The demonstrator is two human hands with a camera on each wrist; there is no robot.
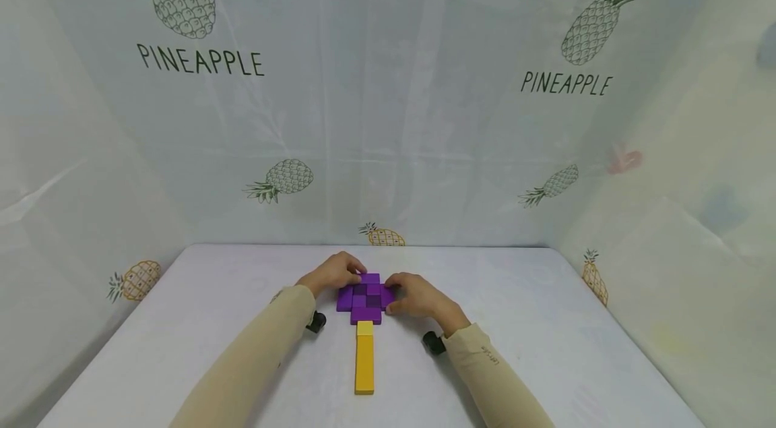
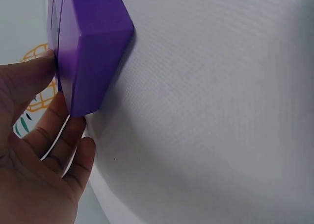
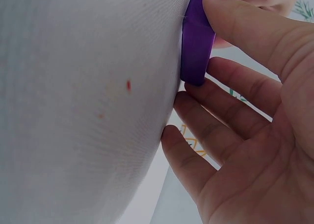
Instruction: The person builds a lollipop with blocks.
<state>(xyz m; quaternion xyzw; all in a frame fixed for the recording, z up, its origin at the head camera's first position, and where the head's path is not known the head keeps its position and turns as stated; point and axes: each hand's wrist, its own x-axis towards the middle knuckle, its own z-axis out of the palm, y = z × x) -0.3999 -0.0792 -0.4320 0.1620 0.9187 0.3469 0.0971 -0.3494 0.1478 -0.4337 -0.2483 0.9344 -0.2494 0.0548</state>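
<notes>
Purple blocks lie together on the white table in the head view, with a front block (image 1: 366, 315), a left block (image 1: 344, 300) and small light and dark squares in the middle. My left hand (image 1: 333, 271) pinches the left end of the back purple block (image 1: 371, 278). On the other side, my right hand (image 1: 419, 296) holds the right purple block (image 1: 386, 294) between thumb and fingers. The left wrist view shows a purple block (image 2: 95, 52) close up beside thumb and fingertips. In the right wrist view, the thumb lies against a purple block (image 3: 197, 50).
A long yellow block (image 1: 364, 367) runs toward me from the purple group, with a short yellow block (image 1: 365, 328) at its far end. Black wrist cameras (image 1: 433, 343) hang under both forearms. A pineapple-printed curtain (image 1: 388, 111) stands behind the white table (image 1: 515, 320).
</notes>
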